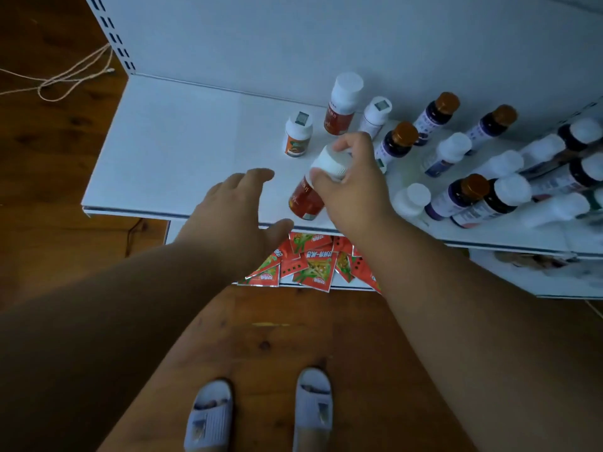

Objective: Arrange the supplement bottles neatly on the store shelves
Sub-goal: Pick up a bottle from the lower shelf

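Far left, at ten o'clock, loose twine (65,75) lies on the wooden floor (49,177) beside the white shelf (182,138). The left hand (235,210) hovers over the shelf's front edge, fingers spread wide, palm down, holding nothing. Just above it, at eleven o'clock of the right hand, a small orange-labelled bottle (297,134) stands upright with a white cap. The right hand (350,181) grips the white cap of a red bottle (306,199), fingers wrapped over the top; the bottle sits near the front edge, whether its base touches the shelf I can't tell. At twelve o'clock from that hand, a taller red bottle (342,104) stands by the back panel, a small white bottle (375,116) just beside it. Off to three o'clock, amber-capped dark bottles (396,141) and white-capped bottles (445,154) crowd the shelf. On a lower shelf, red snack packets (313,262) lie heaped. Bottom centre, two slippers (261,412) on the floor.
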### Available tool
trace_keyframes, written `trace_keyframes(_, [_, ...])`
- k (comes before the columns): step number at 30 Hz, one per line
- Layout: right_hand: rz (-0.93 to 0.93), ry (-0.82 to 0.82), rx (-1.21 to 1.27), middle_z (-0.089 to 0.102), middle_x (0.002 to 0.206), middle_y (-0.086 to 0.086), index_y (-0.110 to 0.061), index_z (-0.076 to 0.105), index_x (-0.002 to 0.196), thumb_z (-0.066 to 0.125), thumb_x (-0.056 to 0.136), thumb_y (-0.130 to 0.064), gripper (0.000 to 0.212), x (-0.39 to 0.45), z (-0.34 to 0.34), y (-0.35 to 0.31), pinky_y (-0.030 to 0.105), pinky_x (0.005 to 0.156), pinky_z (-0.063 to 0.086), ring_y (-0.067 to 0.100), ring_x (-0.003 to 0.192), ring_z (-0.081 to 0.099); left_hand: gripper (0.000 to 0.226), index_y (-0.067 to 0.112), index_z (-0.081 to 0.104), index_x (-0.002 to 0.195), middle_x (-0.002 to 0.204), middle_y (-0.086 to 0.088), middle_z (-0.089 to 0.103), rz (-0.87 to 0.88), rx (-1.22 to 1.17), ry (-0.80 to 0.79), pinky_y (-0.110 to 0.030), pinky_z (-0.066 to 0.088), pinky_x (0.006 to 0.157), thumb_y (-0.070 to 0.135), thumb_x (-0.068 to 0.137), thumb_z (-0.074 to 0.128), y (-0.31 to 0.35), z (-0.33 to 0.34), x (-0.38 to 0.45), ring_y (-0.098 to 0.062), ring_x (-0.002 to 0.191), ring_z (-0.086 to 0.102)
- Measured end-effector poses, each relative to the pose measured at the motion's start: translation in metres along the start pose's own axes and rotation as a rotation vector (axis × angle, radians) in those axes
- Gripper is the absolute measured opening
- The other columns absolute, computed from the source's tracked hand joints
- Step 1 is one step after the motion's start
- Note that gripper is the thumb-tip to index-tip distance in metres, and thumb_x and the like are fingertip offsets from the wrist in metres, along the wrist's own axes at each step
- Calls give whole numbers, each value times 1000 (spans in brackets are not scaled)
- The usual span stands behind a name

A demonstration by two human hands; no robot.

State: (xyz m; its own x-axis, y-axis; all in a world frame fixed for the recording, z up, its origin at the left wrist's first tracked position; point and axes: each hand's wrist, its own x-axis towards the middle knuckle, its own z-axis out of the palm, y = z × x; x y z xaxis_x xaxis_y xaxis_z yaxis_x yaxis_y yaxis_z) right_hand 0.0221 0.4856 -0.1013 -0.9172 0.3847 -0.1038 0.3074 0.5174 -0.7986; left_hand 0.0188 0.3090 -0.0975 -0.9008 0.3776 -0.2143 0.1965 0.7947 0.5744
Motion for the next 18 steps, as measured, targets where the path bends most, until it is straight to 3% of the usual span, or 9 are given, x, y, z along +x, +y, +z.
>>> trace_keyframes(3, [125,-24,182,58,90,-12,-32,52,108,70,87,-27,28,-46,-26,-24,31,75,52,6,77,60,86,31,29,147,149,5,40,2,-55,-87,-41,43,104,69,75,57,16,-28,-50,-18,132,44])
trace_keyframes(7, [209,-149,395,65,105,0,-43,61,102,68,80,-41,23,-119,-79,-74,37,75,56,13,89,63,97,29,31,147,146,5,43,46,-77,-174,-31,40,92,83,68,46,55,-82,-123,-13,127,45])
trace_keyframes(10, [238,-233,616,65,109,8,-32,64,108,63,89,-25,21,-178,-126,-114,49,89,57,22,99,63,97,29,32,146,144,5,44,88,-116,-264,-31,40,94,87,70,45,89,-117,-178,-11,125,45])
trace_keyframes(13, [238,-262,698,63,112,13,-24,62,114,59,88,-22,26,-226,-169,-149,60,100,48,27,105,60,93,29,31,148,146,5,42,133,-141,-359,-30,38,95,80,71,45,125,-146,-222,-11,126,43])
trace_keyframes(18, [223,-224,727,62,114,7,-21,57,123,55,90,-23,33,-273,-230,-180,57,102,48,24,106,59,97,32,30,147,145,7,43,232,-104,-414,-35,41,101,90,70,37,180,-168,-258,-9,126,44])
